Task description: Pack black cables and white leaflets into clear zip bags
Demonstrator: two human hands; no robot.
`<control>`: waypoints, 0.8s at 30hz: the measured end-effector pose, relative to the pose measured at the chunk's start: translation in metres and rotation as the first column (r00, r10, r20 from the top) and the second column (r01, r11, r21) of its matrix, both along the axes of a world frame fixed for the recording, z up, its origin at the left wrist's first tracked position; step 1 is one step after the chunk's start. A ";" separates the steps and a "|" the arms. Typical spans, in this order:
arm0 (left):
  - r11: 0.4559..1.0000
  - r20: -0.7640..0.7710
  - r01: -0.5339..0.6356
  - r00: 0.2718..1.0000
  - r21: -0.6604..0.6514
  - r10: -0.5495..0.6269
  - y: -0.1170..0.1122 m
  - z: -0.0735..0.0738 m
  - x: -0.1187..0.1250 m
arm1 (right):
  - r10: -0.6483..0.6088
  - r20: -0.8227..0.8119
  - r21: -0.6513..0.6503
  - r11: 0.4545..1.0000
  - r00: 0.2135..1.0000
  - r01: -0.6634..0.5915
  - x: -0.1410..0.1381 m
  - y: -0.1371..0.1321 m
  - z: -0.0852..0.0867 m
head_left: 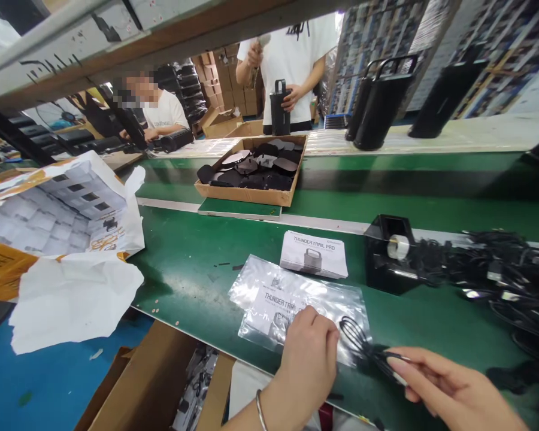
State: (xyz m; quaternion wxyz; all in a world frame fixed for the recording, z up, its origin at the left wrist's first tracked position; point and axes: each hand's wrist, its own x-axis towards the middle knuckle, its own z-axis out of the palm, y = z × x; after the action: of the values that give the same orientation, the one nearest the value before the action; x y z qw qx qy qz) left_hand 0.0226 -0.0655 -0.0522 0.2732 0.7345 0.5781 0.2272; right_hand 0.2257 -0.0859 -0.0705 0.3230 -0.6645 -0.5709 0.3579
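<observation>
Gripping a coiled cable (379, 356) between thumb and fingers, the right hand (440, 383) is closed over the near right of the green bench (184, 269). The cable's loops reach the right end of a clear bag (336, 299); I cannot tell whether they lie in it or on it. The left hand (309, 353) is at the bag's near side, fingers bent, a bangle (261, 410) at its wrist; I cannot tell whether it pinches the plastic. A leaflet (264, 305) shows through the bag, which lies on the bench. Just beyond is a leaflet stack (313, 254), with a black box (381, 266) and its white ring (398, 246) to the right. Dark cords (485, 269) are heaped beside that. Farther back, a carton (245, 194) holds dark flat pieces (247, 166). An open sack (0, 254) is at the left. Tall black devices (381, 114) stand on the back ledge (327, 143). Across the bench, a co-worker (303, 60) has a hand on another device (278, 114); a second co-worker (167, 112) is farther left.
</observation>
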 end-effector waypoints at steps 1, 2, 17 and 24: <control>1.000 0.025 -0.005 1.000 -0.011 0.005 0.000 0.001 0.000 | 0.057 -0.036 -0.061 0.996 0.998 -0.059 -0.005 0.002 0.002; 1.000 0.054 -0.014 0.998 -0.023 0.015 0.001 0.001 0.000 | 0.118 -0.060 -0.117 0.985 0.991 -0.125 -0.010 0.004 0.004; 0.999 0.236 0.014 0.972 -0.030 -0.007 -0.005 0.010 -0.006 | 0.329 0.281 0.217 0.894 0.902 -0.393 -0.019 0.013 0.018; 0.998 0.328 0.013 0.944 0.068 -0.035 -0.013 0.015 0.006 | 0.206 -0.122 -0.147 0.964 0.971 -0.223 -0.058 0.010 0.026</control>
State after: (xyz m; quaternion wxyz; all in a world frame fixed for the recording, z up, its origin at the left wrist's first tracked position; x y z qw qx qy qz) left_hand 0.0283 -0.0784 -0.0367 0.3445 0.7017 0.5078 0.3620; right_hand 0.1679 -0.0760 -0.0441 0.2581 -0.6025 -0.5912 0.4700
